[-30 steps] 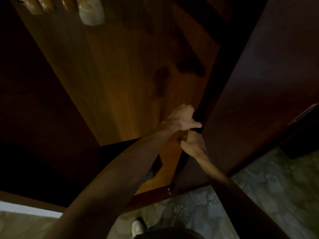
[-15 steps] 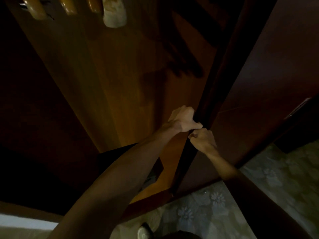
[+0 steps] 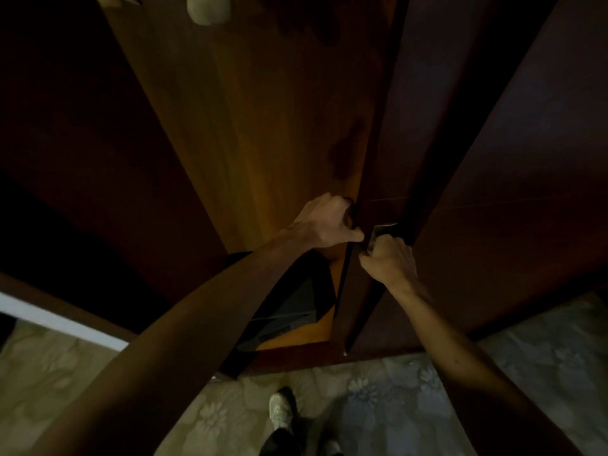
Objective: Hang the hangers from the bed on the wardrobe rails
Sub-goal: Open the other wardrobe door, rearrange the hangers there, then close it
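I stand at a dark wooden wardrobe. My left hand (image 3: 325, 225) has its fingers curled round the edge of the wardrobe door (image 3: 378, 153) at mid height. Just to its right, my right hand (image 3: 388, 258) grips the metal door handle (image 3: 383, 230) on the door's face. At the very top edge, the lower ends of hanging hangers (image 3: 207, 11) show inside the wardrobe. No rail and no bed are in view.
The lit wooden inner panel (image 3: 263, 126) of the wardrobe fills the middle. A dark object (image 3: 289, 311) lies on the wardrobe floor. A second dark door (image 3: 526, 192) stands to the right. Flowered flooring (image 3: 394, 396) and my shoe (image 3: 281, 413) are below.
The door has swung further shut, narrowing the gap. My right hand has shifted right onto the handle, and the view has dropped, so the hangers sit higher in frame.
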A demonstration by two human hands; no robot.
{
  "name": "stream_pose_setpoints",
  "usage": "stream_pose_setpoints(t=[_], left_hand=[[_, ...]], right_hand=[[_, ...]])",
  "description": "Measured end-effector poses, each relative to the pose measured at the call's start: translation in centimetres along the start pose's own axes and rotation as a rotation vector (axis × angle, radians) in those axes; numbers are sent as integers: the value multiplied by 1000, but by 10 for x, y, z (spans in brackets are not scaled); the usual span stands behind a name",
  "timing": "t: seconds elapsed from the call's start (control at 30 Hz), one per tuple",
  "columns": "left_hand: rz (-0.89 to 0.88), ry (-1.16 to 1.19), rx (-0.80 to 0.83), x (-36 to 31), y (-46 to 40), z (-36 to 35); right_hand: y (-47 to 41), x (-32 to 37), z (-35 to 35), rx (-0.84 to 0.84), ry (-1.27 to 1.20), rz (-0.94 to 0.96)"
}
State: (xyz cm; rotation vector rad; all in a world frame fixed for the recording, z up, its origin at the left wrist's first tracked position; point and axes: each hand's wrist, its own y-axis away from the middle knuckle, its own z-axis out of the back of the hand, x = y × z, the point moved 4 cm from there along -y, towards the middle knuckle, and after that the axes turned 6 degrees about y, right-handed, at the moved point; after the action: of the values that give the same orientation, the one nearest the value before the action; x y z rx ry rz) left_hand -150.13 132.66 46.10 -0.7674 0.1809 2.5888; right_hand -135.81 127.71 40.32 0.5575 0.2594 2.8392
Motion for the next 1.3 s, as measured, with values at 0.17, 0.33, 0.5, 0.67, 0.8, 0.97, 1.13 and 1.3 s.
stream_pose_setpoints(t=[0.17,0.33,0.5,0.67,0.8,0.97,1.13,1.3], left_hand=[[48,-25,-12,9,20,12],[90,-57,-21,20,39,23],[143,-69,-56,39,62,37],[189,-80,-80,66,91,52],[217,-87,-97,90,114,67],[257,-104,-149,116,150,88],[323,-55,-177,141,184,106],[422,-32,-177,166,209,126]], right_hand=[[7,18,-4,15,37,122],[14,41,-10,16,31,195],[25,70,-21,42,35,241],[40,104,-38,68,44,279],[55,136,-50,90,60,284],[70,177,-69,117,84,323],[87,216,-90,71,164,369],[95,254,-111,63,207,414]])
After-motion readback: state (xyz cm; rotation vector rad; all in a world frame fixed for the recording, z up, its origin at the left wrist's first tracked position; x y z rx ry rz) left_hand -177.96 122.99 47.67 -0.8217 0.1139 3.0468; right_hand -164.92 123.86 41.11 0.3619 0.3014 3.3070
